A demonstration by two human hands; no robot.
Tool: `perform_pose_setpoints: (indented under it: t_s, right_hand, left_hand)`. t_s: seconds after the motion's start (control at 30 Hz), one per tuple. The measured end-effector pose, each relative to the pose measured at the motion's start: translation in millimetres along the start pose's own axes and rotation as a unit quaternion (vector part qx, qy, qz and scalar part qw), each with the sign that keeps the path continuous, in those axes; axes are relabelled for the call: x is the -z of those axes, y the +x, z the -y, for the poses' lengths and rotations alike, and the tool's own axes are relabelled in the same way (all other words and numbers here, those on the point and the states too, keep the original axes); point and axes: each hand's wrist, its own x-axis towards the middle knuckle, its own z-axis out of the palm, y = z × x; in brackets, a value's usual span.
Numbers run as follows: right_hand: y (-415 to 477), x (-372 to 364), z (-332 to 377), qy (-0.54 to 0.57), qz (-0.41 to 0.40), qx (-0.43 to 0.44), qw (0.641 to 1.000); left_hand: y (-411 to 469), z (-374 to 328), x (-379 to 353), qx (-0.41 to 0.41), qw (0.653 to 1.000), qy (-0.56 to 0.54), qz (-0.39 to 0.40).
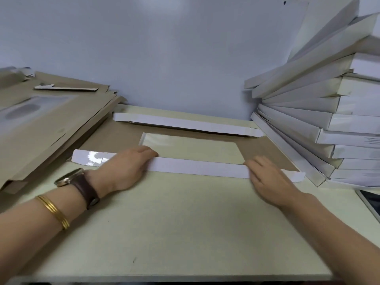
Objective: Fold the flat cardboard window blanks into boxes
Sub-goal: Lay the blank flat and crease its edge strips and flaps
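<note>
Two hands down on one blank (115, 140), brown side up, flat across the middle of the desk (174, 233) and reaching toward its back edge. Near flap (197, 168) folded over, glossy white face up, running almost from the left edge to the right. Left hand (125, 169) laid across that flap left of centre, fingers a little bent, tips at the far crease, pressing down, nothing gripped. Right hand (267, 177) further along toward the right end, fingers straight and close together, flat on the flap, pressing as well. Between the two, a bare stretch of white flap. Just behind it, the clear window (191, 150), set in the brown panel. Beyond that, far flap (181, 124) also turned over white side up, close to the back edge. Watch (70, 177) with a brown strap on the left wrist, gold bangles (53, 210) further up the forearm. At the left edge, a sloping stack (51, 128) of flat brown blanks, hard against the working blank's left end, with a loose white strip (67, 88) on top. At the right edge, a tall, fanned pile of white boxes (329, 112), just beside the near flap's right tip. Nearer the front on that same edge, corner of a dark flat thing (370, 200), too cropped to name. Pale wall (164, 48) behind everything.
</note>
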Motion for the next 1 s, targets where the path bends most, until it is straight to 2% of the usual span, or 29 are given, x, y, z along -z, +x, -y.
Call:
perform_pose_setpoints:
  t_s: [0.13, 0.3, 0.4, 0.5, 0.63, 0.77, 0.9, 1.0]
  right_hand:
    - [12, -12, 36, 0.002, 0.004, -0.006, 1.0]
    - [29, -14, 45, -0.028, 0.044, -0.033, 0.998]
    - [31, -18, 45, -0.037, 0.06, -0.04, 0.997]
    - [33, -22, 51, -0.031, 0.037, -0.028, 0.998]
    - [38, -31, 82, 0.001, 0.039, 0.017, 0.999]
    - [49, -44, 105, 0.032, 0.11, -0.008, 0.993]
    - [52, -43, 99, 0.064, 0.163, -0.019, 0.984]
    - [51, -40, 85, 0.067, 0.174, -0.016, 0.982]
  left_hand:
    - [14, -31, -15, -0.03, 0.997, 0.041, -0.06]
    - [27, -35, -23, 0.046, 0.995, 0.083, 0.001]
    - [31, -35, -26, 0.055, 0.995, 0.08, 0.009]
    - [33, -39, -28, 0.07, 0.996, 0.058, 0.0]
    - [41, -63, -40, 0.03, 0.999, 0.021, 0.031]
    - [48, -75, -52, 0.063, 0.99, 0.051, 0.113]
    - [49, -70, -48, 0.065, 0.984, 0.056, 0.154]
    - [46, -63, -43, 0.072, 0.983, 0.053, 0.163]
